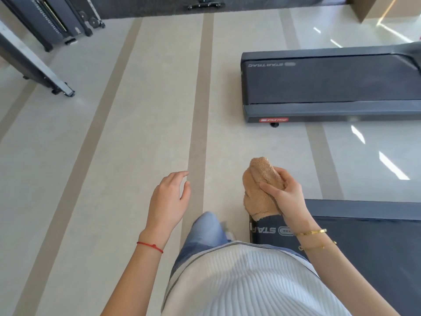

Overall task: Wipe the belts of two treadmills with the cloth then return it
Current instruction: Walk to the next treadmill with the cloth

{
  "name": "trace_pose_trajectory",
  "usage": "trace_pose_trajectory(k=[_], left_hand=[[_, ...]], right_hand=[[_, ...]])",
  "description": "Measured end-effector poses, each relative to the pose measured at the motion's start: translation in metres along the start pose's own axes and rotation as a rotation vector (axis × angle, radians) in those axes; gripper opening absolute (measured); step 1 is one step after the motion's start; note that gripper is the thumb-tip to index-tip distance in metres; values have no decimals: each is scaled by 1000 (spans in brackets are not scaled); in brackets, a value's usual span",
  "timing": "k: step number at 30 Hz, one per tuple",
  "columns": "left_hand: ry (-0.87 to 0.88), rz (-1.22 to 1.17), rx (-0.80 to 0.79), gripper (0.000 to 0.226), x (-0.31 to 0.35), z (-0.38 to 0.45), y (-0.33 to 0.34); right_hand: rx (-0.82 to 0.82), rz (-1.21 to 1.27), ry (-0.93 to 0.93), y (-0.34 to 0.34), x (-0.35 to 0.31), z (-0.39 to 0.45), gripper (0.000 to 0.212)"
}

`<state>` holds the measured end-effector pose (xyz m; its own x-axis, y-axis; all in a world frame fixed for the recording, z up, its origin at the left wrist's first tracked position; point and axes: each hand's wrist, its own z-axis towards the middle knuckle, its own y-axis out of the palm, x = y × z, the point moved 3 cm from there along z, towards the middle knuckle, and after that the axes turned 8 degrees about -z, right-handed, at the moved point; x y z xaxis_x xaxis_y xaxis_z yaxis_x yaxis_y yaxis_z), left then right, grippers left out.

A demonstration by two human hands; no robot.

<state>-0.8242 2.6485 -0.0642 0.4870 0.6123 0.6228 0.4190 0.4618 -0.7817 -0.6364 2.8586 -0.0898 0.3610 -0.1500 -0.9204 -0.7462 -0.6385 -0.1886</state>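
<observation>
Our right hand (288, 197) grips the bunched tan cloth (259, 190) above the near treadmill (369, 238); our left hand (169, 199) hangs empty, fingers relaxed. We should spread the cloth flat before wiping its belt.

Tan fluffy cloth (259, 190) bunched above near treadmill (376, 247) end; far treadmill (330, 85) beyond.

We are in a gym or fitness room. Two low treadmills sit parallel on our right, the far treadmill (330, 85) carrying a red Star Trac badge on its end and the near treadmill (369, 242) showing the same lettering on its deck. At the upper left stands a weight machine (52, 21) with a metal frame. The pale, glossy floor (136, 110) runs in long tan stripes under all of it
</observation>
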Motion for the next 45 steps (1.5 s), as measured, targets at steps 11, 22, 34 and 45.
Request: trace_pose_trajectory(k=[11,22,34,45], left_hand=[[84,-9,-114,33,37,229,40],[260,21,-273,32,104,475,73],[262,22,-299,32,179,659,156],[80,-47,-196,31,274,832,313]], right_hand=[[125,-36,14,-3,-48,191,41],[327,28,43,-35,-120,377,40],[341,6,70,-111,-163,575,38],[176,-14,142,-225,-178,840,35]])
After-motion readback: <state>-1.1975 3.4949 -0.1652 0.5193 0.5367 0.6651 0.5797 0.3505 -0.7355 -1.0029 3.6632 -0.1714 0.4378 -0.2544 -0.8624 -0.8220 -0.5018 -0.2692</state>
